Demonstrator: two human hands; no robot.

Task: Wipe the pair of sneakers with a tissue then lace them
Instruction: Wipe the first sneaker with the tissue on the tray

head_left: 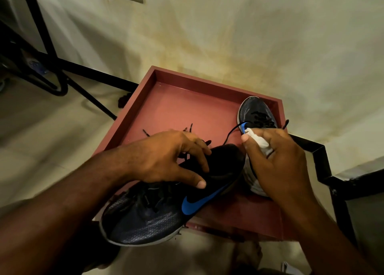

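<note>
A dark sneaker with a blue swoosh (158, 210) lies across the front left corner of a red tray (182, 100), toe toward me. My left hand (166, 158) grips it at the collar, thumb on its side. The second dark sneaker (255, 112) stands at the tray's right side, toe pointing away, its heel hidden by my right hand (276, 162). That hand holds a crumpled white tissue (257, 138) against this sneaker's side. Loose black laces (187, 129) trail on the tray floor.
The red tray sits on a black metal frame (324, 162) against a stained pale wall (228, 35). Black metal legs (62, 67) of other furniture stand at the left on a light tiled floor (41, 139).
</note>
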